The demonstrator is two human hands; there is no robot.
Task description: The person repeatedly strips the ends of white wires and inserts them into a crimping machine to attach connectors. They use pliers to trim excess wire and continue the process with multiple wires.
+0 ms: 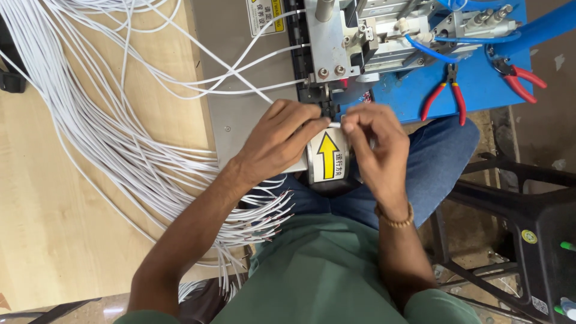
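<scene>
Where the two hands met just below the machine's metal head (336, 45), a single white wire (264, 93) was pinched between them: the left hand (282, 141) had its grip pressed together on the wire at the fingertips, and the right hand (369, 135) pinched the wire's very end (336, 125) between thumb and forefinger, close to the black guide at the machine's mouth. The wire ran up and left from the fingers across the grey plate (240, 120). A yellow arrow label (328, 157) showed between the wrists.

Outward, three more white wires curved from the machine's left side toward the big loose bundle (102, 120) spread over the wooden counter (54, 228). Below the left forearm lay a fan of wires with bared, stripped tips (264, 219), which suggested many were already worked, though how many of the bundle remained I could not tell. Two red-handled pliers (447, 93) lay on the blue base (480, 84) to the right.
</scene>
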